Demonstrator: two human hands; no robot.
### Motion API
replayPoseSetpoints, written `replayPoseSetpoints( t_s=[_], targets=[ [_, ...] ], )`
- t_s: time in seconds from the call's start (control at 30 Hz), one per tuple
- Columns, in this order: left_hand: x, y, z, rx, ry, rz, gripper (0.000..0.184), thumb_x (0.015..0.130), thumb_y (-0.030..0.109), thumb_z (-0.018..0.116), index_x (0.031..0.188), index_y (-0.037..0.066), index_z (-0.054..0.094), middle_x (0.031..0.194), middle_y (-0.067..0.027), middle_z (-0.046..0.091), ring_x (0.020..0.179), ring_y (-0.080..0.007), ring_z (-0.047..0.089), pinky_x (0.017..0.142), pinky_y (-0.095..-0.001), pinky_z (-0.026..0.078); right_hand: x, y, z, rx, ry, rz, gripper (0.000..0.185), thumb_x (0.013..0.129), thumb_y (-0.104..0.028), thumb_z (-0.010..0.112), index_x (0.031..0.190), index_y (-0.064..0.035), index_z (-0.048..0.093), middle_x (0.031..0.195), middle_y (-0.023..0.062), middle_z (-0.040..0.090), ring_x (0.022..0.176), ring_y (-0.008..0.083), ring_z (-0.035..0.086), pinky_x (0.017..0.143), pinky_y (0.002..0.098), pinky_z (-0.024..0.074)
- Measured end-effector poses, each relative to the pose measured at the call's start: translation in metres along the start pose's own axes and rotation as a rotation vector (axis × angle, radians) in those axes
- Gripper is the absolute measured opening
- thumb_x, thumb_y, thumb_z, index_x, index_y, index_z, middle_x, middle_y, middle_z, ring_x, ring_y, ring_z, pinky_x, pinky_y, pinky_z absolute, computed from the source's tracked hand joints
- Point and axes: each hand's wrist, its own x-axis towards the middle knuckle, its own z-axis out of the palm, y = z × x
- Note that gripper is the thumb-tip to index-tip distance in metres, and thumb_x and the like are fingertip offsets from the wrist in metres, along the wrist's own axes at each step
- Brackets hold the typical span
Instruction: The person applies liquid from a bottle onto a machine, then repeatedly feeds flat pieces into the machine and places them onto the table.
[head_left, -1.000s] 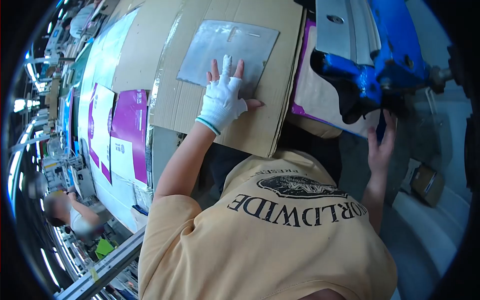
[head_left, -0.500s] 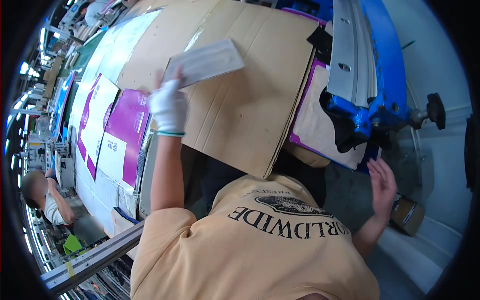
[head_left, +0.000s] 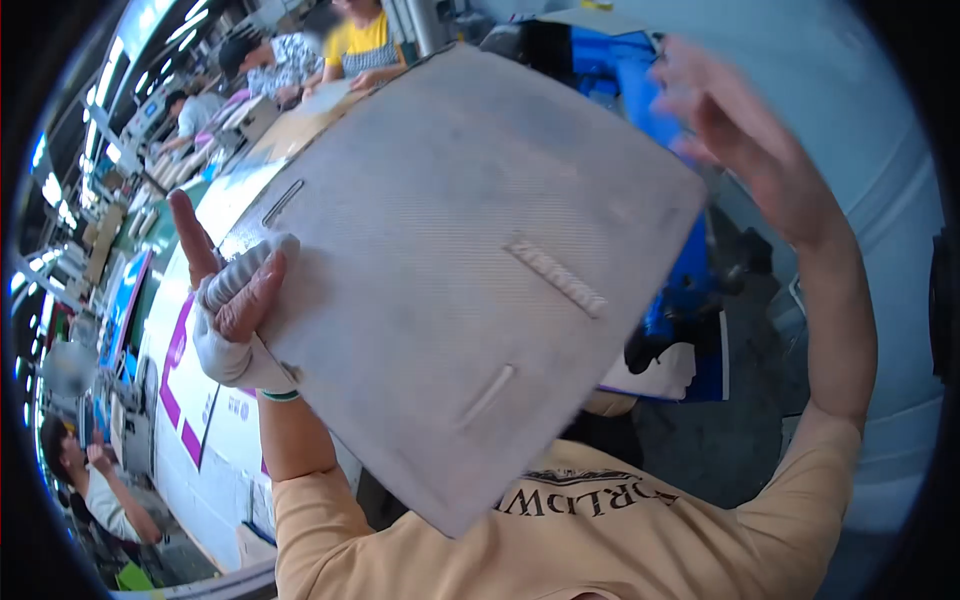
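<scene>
A large flat grey panel (head_left: 430,250) is held up tilted in front of me, covering much of the worktable. It has fine ribs, raised lettering and narrow slot-like marks. My left hand (head_left: 240,305), in a white glove with bare fingertips, grips its left edge, thumb on the face and index finger stretched out. My right hand (head_left: 725,120) is bare and raised beyond the upper right edge of the panel. Its fingers look spread and hold nothing, though motion smears them. Whether they touch the panel I cannot tell.
A blue machine frame (head_left: 640,85) stands behind the panel on the right. Purple-and-white printed sheets (head_left: 185,390) lie on the table at left. Several people, one in a yellow top (head_left: 355,45), sit at benches farther back. Another person (head_left: 110,490) is at lower left.
My left hand has lifted the grey panel off the cardboard side and brought it up close, its broad face now towards me. My right hand has risen from low beside the machine to upper right.
</scene>
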Motion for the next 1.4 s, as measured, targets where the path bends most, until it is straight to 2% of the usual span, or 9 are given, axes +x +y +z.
replayPoseSetpoints(
  t_s=[0.07,0.17,0.3,0.47,0.53,0.67,0.93,1.1,1.4],
  targets=[
    [0.014,-0.015,0.001,0.029,-0.159,0.097,0.032,0.069,0.001,0.057,0.1,0.001,0.052,0.103,-0.0159,0.052,0.116,-0.0309,0.035,0.101,-0.0408,0.018,0.009,-0.005,-0.001,0.437,-0.288,0.278,0.051,0.083,-0.037,0.048,0.113,0.0039,0.042,0.1,0.0112,0.054,0.09,0.0158,0.056,0.074,0.0267,0.0465],
    [0.03,-0.028,0.034,0.146,-0.149,0.026,0.056,0.074,0.015,0.055,0.118,0.002,0.023,0.122,-0.0152,0.025,0.123,-0.0317,0.018,0.102,-0.0413,0.013,-0.002,0.006,-0.016,0.571,-0.182,0.355,0.048,0.081,-0.035,0.052,0.11,0.0021,0.045,0.094,0.0072,0.056,0.081,0.0121,0.058,0.064,0.0235,0.0482],
    [0.044,-0.032,0.1,0.283,-0.072,-0.136,0.08,0.079,0.02,0.053,0.132,0.003,-0.004,0.139,-0.0148,-0.001,0.127,-0.0317,0.006,0.102,-0.0408,0.014,-0.028,0.019,-0.047,0.577,0.354,0.374,0.033,0.081,-0.029,0.054,0.1,-0.0026,0.054,0.085,0.0011,0.058,0.072,0.0069,0.056,0.059,0.0214,0.047],
    [-0.024,-0.062,0.133,-0.758,-0.11,-0.862,0.057,0.079,0.0,0.049,0.128,0.002,0.02,0.127,-0.012,0.031,0.119,-0.0212,0.031,0.091,-0.031,0.036,-0.09,0.093,-0.115,0.478,0.83,0.367,0.032,0.081,-0.025,0.055,0.105,-0.0042,0.051,0.085,-0.0003,0.056,0.07,0.0078,0.052,0.054,0.0209,0.0413],
    [-0.045,-0.041,0.146,-0.667,-0.29,-1.409,0.036,0.082,0.012,0.052,0.115,0.004,0.039,0.104,-0.0056,0.05,0.093,-0.014,0.052,0.073,-0.0283,0.044,-0.116,0.126,-0.127,0.424,0.879,0.406,0.035,0.08,-0.024,0.057,0.106,-0.0034,0.05,0.089,0.0016,0.055,0.074,0.0081,0.052,0.055,0.0204,0.0423],
    [-0.081,-0.012,0.175,-0.887,-0.333,-1.728,0.028,0.084,0.021,0.05,0.106,0.004,0.045,0.1,-0.0074,0.053,0.081,-0.0178,0.053,0.07,-0.0324,0.045,-0.137,0.164,-0.107,0.315,0.896,0.508,0.048,0.078,-0.024,0.058,0.117,-0.0015,0.04,0.098,0.0053,0.053,0.081,0.0119,0.052,0.055,0.0222,0.0432],
    [-0.093,-0.009,0.216,-1.003,-0.304,-1.902,0.02,0.081,0.022,0.056,0.091,0.008,0.047,0.089,-0.0053,0.054,0.076,-0.0169,0.052,0.065,-0.0317,0.045,-0.12,0.173,-0.051,0.536,0.779,0.65,0.078,0.077,-0.031,0.059,0.13,0.0015,0.012,0.114,0.0139,0.042,0.094,0.023,0.05,0.06,0.0322,0.0477],
    [-0.093,-0.017,0.236,-1.105,-0.355,-1.981,0.03,0.08,0.031,0.057,0.094,0.007,0.046,0.095,-0.0071,0.052,0.08,-0.0168,0.051,0.068,-0.0316,0.044,-0.13,0.178,-0.051,0.54,0.732,0.738,0.096,0.074,-0.062,0.044,0.132,-0.0056,-0.007,0.137,0.0181,-0.005,0.127,0.0326,0.005,0.097,0.0497,0.0186],
    [-0.095,-0.044,0.221,-1.386,-0.099,-2.232,0.023,0.075,0.011,0.059,0.096,0.006,0.05,0.092,-0.0072,0.055,0.087,-0.0196,0.053,0.076,-0.034,0.044,-0.187,0.19,-0.064,0.595,0.974,0.559,0.076,0.085,-0.032,0.048,0.131,0.0013,-0.002,0.134,0.0183,0.015,0.118,0.031,0.032,0.09,0.0372,0.0352]
  ],
)
